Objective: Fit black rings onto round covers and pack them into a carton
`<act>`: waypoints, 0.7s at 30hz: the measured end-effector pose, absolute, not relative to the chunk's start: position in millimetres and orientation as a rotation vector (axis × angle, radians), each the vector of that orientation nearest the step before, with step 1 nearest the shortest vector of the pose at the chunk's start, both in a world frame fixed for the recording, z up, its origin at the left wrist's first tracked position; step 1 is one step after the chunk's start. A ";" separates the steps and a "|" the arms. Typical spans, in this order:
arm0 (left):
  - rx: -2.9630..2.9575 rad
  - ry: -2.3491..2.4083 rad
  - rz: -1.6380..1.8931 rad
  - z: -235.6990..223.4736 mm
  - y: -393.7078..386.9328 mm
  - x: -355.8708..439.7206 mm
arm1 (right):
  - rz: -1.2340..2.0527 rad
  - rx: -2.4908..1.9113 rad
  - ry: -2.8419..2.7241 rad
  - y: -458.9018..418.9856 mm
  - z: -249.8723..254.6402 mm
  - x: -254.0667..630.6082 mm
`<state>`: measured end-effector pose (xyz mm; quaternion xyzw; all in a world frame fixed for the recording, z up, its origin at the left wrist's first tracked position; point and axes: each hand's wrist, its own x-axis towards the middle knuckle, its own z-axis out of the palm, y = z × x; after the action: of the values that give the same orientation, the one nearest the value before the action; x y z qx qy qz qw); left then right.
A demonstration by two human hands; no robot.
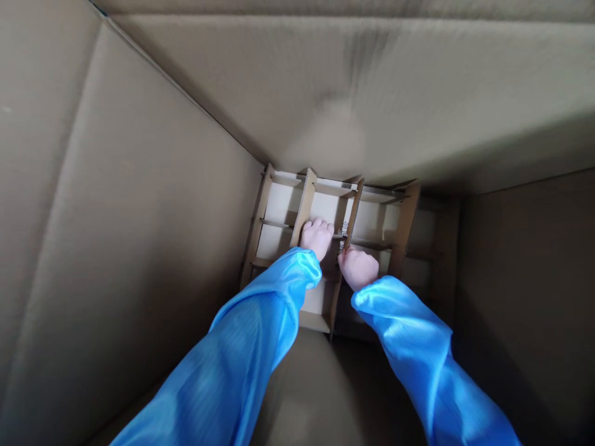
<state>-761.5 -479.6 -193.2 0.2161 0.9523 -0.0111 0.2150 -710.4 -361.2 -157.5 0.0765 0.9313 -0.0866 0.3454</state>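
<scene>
Deep inside a large cardboard box, a slotted cardboard divider forms a grid of cells at the bottom. My left hand is closed, with its fingers curled over the divider beside one long strip; the exact grip is partly hidden beneath the knuckles. To its right, my right hand pinches the neighbouring long strip, which bears dark printed marks. Pale surfaces show through the cells between the strips. Blue sleeves cover both my forearms.
Tall cardboard walls surround the divider: a left wall, a far wall and a shaded right wall. Below the divider is a bare cardboard panel. The right-hand cells lie in shadow.
</scene>
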 end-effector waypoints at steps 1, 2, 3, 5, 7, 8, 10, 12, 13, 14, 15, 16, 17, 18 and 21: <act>0.590 2.650 -0.029 -193.9 -479.3 -761.7 | -0.221 0.196 2.420 -362.6 -157.0 -710.7; 0.582 2.658 -0.026 -194.7 -478.8 -762.1 | -0.218 0.196 2.423 -363.9 -156.3 -710.9; 0.575 2.663 -0.022 -195.2 -478.2 -762.5 | -0.213 0.198 2.424 -365.1 -155.6 -711.0; 0.558 2.667 -0.017 -195.5 -477.1 -763.3 | -0.203 0.204 2.424 -366.7 -154.3 -711.0; 0.544 2.667 -0.013 -194.3 -476.4 -763.9 | -0.194 0.207 2.420 -366.9 -153.4 -710.5; 0.541 2.665 -0.009 -193.5 -476.2 -764.3 | -0.191 0.205 2.418 -366.5 -153.2 -710.1; 0.544 2.660 0.001 -191.9 -476.0 -765.3 | -0.189 0.193 2.413 -365.0 -153.3 -709.3; 0.551 2.654 0.013 -191.4 -476.0 -766.1 | -0.190 0.173 2.410 -363.0 -153.7 -709.0; 0.555 2.651 0.019 -191.8 -476.1 -766.3 | -0.190 0.160 2.409 -362.0 -153.8 -709.1; 0.561 2.648 0.026 -192.5 -476.3 -766.5 | -0.191 0.147 2.407 -361.0 -153.6 -709.4; 0.568 2.645 0.032 -193.5 -476.5 -766.5 | -0.191 0.135 2.403 -360.2 -153.2 -709.7; 0.576 2.642 0.038 -194.8 -476.7 -766.6 | -0.192 0.124 2.398 -359.6 -152.7 -710.2; 0.585 2.639 0.043 -196.0 -476.9 -766.7 | -0.194 0.116 2.392 -359.1 -152.0 -710.7; 0.591 2.636 0.047 -197.2 -477.1 -766.8 | -0.196 0.110 2.385 -358.7 -151.6 -711.4; 0.589 2.626 0.049 -200.0 -477.2 -768.1 | -0.203 0.113 2.362 -358.3 -153.4 -714.5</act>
<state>-768.1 -477.2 -200.0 0.2132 0.9510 0.0176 0.2233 -714.5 -358.3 -153.4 0.0443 0.9227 -0.0794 0.3746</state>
